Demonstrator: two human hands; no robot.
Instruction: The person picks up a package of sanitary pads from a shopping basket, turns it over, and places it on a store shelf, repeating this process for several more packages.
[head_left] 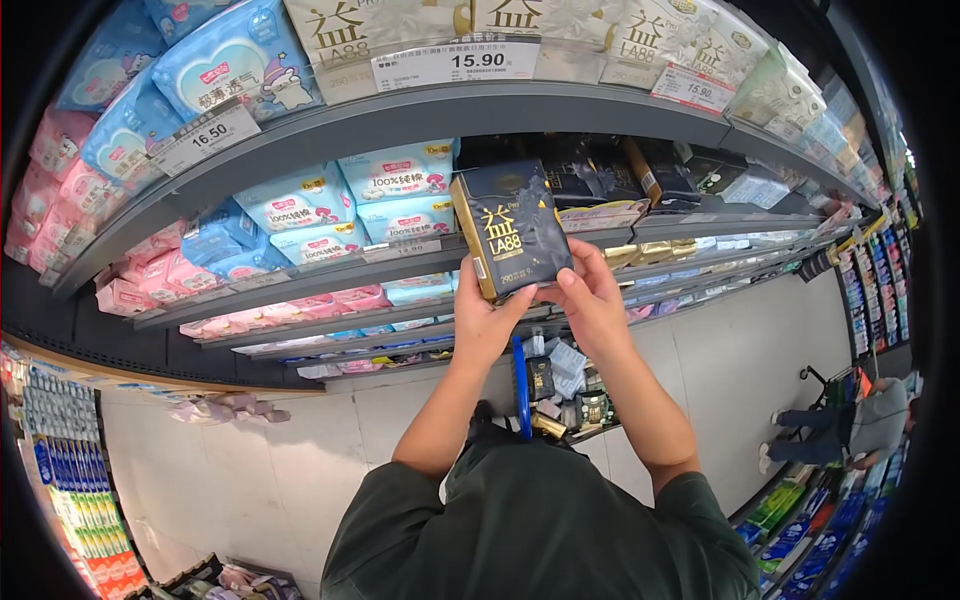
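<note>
Between my two hands is a black pack of sanitary pads (520, 235) with gold lettering reading "LA88" and a gold side. My left hand (484, 315) grips its lower left corner, thumb along the bottom edge. On the lower right, my right hand (590, 300) holds the same pack, thumb at the front corner; the other fingers are partly hidden behind it. The pack is tilted face up, just in front of a shelf. Similar dark packs (590, 180) lie on that shelf behind it, and blue-and-white "100% cotton" packs (400, 180) stand to its left.
An upper shelf edge (450, 95) with price tags juts out above my hands. Below them stands a cart or basket with a blue handle (521, 390) and several packs (568, 370) in it. Another person (875, 425) is at the right with a cart. Stocked shelves line both sides.
</note>
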